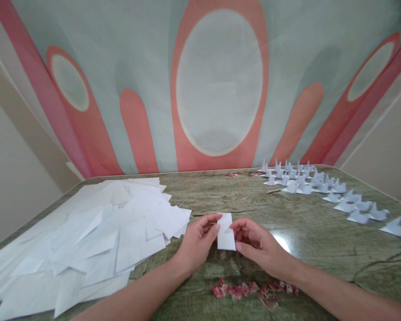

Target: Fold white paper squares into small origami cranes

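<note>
Coral-patterned backdrop behind wood-grain table

The small folded piece was smooth, matt paper, as were the loose sheets and folded birds. The bench had a wood-grain look and a glossy shine; the printed backdrop looked matt.
</note>
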### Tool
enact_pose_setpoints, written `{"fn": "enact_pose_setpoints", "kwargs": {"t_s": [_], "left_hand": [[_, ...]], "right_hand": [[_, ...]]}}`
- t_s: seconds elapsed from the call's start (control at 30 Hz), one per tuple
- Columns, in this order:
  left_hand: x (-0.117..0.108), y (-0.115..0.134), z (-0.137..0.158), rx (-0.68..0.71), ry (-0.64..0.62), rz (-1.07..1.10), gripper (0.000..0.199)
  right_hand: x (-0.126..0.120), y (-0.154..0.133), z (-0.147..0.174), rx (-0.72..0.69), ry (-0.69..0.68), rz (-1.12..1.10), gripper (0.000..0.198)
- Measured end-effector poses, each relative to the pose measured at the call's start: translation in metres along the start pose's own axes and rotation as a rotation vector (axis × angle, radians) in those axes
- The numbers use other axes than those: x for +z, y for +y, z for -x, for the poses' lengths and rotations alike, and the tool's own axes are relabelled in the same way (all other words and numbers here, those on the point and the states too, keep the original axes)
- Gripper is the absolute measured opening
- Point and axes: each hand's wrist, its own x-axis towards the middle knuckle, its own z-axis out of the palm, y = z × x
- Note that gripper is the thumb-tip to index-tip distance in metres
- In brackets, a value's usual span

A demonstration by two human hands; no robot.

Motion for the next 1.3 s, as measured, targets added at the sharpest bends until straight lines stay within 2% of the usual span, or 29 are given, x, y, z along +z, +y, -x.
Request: {"fn": "enact_pose_setpoints", "kwargs": {"t_s": [0.4,0.63,0.83,1.13,1.3], "left_hand": [[0.000,0.001,0.000,0.004,0.000,-0.010,0.029],[0.001,0.002,0.000,-0.017,0.009,-0.002,0.030],[0.000,-0.002,0.003,0.013,-0.070,-0.089,0.032],[0.000,-0.001,0.005,0.024,-0.133,-0.173,0.029],[-0.001,-0.001,0.005,0.029,-0.131,-0.191,0.031]], "right_hand": [[-0.001,0.001,0.000,0.002,-0.003,-0.007,0.022],[0.002,0.000,0.000,-0.002,0.015,0.064,0.021],[-0.002,0.005,-0.004,-0.018,0.072,0.090,0.019],[-0.014,0.008,-0.009,-0.041,0.106,0.244,0.018],[-0.016,0.005,-0.010,-0.138,0.126,0.368,0.010]]}}
